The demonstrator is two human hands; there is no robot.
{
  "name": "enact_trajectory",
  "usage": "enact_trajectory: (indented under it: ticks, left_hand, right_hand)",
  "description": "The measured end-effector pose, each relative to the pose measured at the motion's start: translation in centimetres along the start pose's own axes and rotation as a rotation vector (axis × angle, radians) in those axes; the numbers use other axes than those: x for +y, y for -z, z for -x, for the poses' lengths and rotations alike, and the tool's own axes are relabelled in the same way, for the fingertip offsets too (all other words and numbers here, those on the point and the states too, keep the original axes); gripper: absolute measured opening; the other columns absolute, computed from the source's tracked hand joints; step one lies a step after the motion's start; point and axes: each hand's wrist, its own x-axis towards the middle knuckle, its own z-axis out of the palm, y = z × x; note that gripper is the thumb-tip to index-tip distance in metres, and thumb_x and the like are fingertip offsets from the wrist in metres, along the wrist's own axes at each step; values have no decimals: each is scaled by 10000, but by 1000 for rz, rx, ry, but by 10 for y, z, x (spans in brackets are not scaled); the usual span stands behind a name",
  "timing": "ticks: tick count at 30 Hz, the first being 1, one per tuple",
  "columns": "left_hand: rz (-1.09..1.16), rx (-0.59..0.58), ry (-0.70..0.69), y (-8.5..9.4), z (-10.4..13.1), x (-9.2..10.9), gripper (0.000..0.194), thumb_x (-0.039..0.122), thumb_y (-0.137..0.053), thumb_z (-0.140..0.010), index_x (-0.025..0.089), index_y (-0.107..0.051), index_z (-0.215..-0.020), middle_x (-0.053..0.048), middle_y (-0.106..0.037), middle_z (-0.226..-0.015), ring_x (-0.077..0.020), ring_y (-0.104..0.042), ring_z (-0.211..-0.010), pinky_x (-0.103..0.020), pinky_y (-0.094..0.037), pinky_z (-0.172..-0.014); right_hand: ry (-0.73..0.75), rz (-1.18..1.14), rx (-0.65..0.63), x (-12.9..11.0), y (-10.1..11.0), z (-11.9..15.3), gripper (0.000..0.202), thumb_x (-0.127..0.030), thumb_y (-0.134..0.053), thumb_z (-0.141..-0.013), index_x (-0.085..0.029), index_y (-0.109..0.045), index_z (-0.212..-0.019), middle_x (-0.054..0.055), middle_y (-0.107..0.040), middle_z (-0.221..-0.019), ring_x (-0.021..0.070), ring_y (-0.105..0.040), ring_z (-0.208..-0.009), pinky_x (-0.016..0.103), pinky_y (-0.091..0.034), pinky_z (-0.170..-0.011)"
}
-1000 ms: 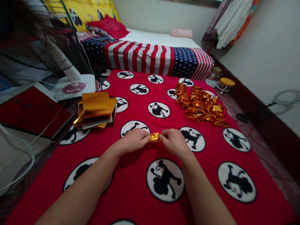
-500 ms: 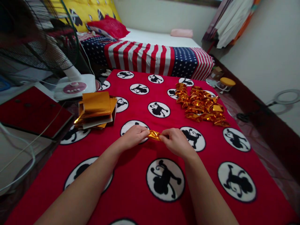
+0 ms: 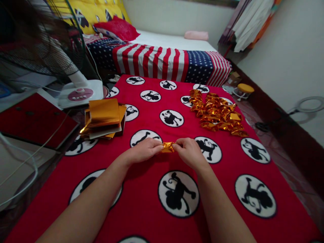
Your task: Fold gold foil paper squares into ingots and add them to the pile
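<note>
A small folded piece of gold foil paper [image 3: 168, 147] is held between my two hands over the red cloth [image 3: 152, 216]. My left hand [image 3: 146, 148] pinches its left end, thumb and fingers closed. At the right end, my right hand [image 3: 188, 150] grips it with the fingertips. To the far right lie several folded gold foil pieces [image 3: 217, 113] in rows. A stack of flat gold foil sheets [image 3: 105, 113] sits on the cloth at the left, its layers uneven.
An electric fan with a white base [image 3: 81, 92] stands left of the cloth, near a dark red box [image 3: 37, 118] and a white cable [image 3: 35, 168]. Behind is a bed with a striped, starred cover [image 3: 162, 62]. A yellow-topped stool [image 3: 245, 88] stands right.
My left hand has shifted slightly right and down along the foil piece. The piece looks shorter and blockier between my fingers. The sheets and the rows of folded pieces have not moved.
</note>
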Motion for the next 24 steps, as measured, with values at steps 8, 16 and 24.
enact_trajectory:
  ticks: [8,16,24]
  left_hand:
    - [-47,186,83,-2,-5,-6,371,379,-388,-891,157,-518,-623,15,-461,-581,-113,-411,-557,-247,-265,-541]
    - [-21,317,59,-5,-8,-15,446,447,-330,-938,173,-475,-618,14,-471,-593,-122,-437,-576,-252,-284,-557]
    - [-240,433,112,-11,-6,-7,422,387,-343,-948,178,-540,-639,-5,-510,-587,-132,-447,-567,-272,-261,-585]
  right_hand:
    - [-6,-307,66,11,-8,-5,312,-377,-523,-841,-176,-592,-612,-19,-522,-554,112,-433,-534,236,-263,-521]
    - [22,-248,62,4,-8,0,295,-307,-522,-826,-189,-521,-557,-37,-440,-520,109,-416,-517,251,-222,-508]
    - [20,-239,229,0,-16,0,285,-301,-497,-859,-185,-582,-614,-19,-515,-548,118,-436,-525,249,-251,-527]
